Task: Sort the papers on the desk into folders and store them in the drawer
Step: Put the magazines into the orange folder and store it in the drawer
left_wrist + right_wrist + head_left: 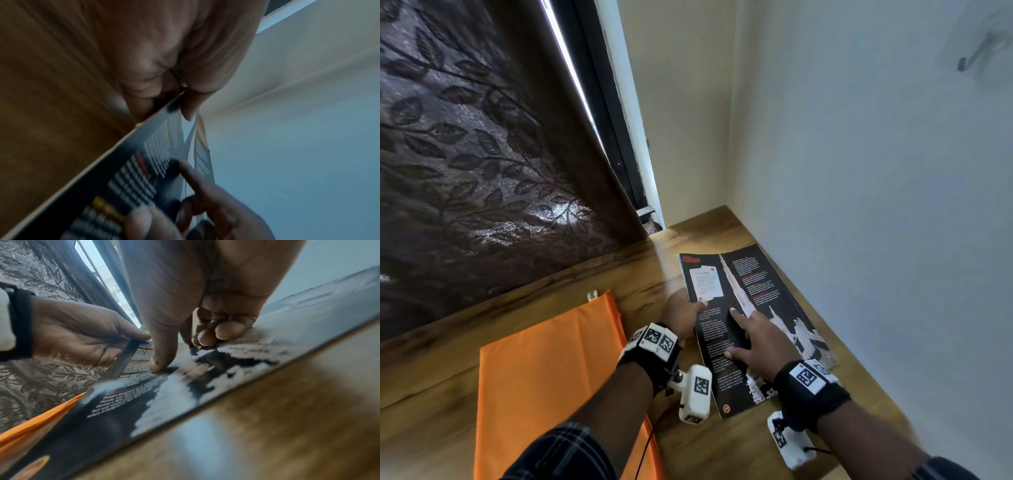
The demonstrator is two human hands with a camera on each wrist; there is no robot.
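A dark printed paper (763,301) with a white tower picture lies on the wooden desk (431,387) close to the right wall. My left hand (690,306) pinches its left edge, thumb on top and fingers underneath, and that edge is lifted a little, as the right wrist view of the paper (164,394) and the left hand (86,334) shows. On the page rests my right hand (743,332), pressing with a straight index finger and the thumb; its other fingers are curled. An orange folder (544,377) lies flat to the left.
A patterned brown curtain (482,137) hangs along the desk's far left edge beside a window frame (619,137). The pale wall (859,171) runs along the right side, right next to the paper. Bare wood shows between the folder and the paper.
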